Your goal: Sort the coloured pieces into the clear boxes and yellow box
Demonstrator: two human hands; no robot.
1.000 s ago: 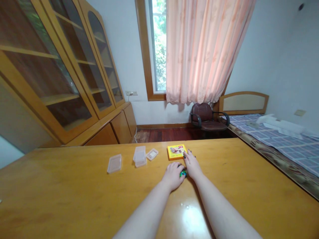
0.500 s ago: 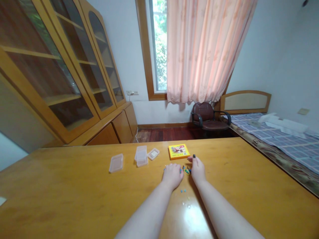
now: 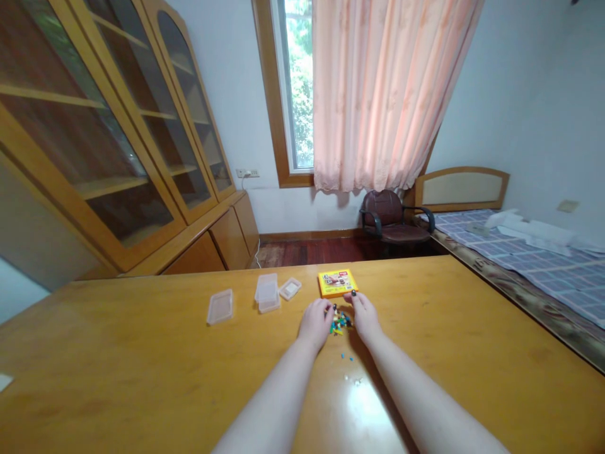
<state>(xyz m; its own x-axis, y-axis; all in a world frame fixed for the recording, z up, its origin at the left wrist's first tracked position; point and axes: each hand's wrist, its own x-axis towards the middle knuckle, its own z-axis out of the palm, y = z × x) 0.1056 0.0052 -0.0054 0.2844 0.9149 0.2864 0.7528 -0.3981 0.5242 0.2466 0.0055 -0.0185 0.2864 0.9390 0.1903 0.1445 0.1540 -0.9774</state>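
A pile of small coloured toy bricks [image 3: 339,325], with blue, green, yellow, white and dark pieces, lies on the wooden table. My left hand [image 3: 315,323] rests at the pile's left edge, fingers loosely bent and no brick visible in them. On the opposite side, my right hand [image 3: 366,317] curves along the pile, its fingers apart and nothing seen in its grasp. Just beyond the hands a flat yellow box [image 3: 338,283] with printed pictures lies close to the right fingertips. Two blue pieces [image 3: 343,356] lie apart, nearer to me.
To the left are a shallow clear plastic tray [image 3: 220,307], overlapping clear plastic containers [image 3: 268,294] and a smaller clear case [image 3: 290,289]. Tiny pale pieces [image 3: 358,382] lie near the glare on the table [image 3: 155,372]. An office chair [image 3: 390,217] stands beyond the far edge.
My left hand has shifted left, uncovering more of the brick pile. My right hand has moved slightly left, closer to the pile. The view has shifted a little.
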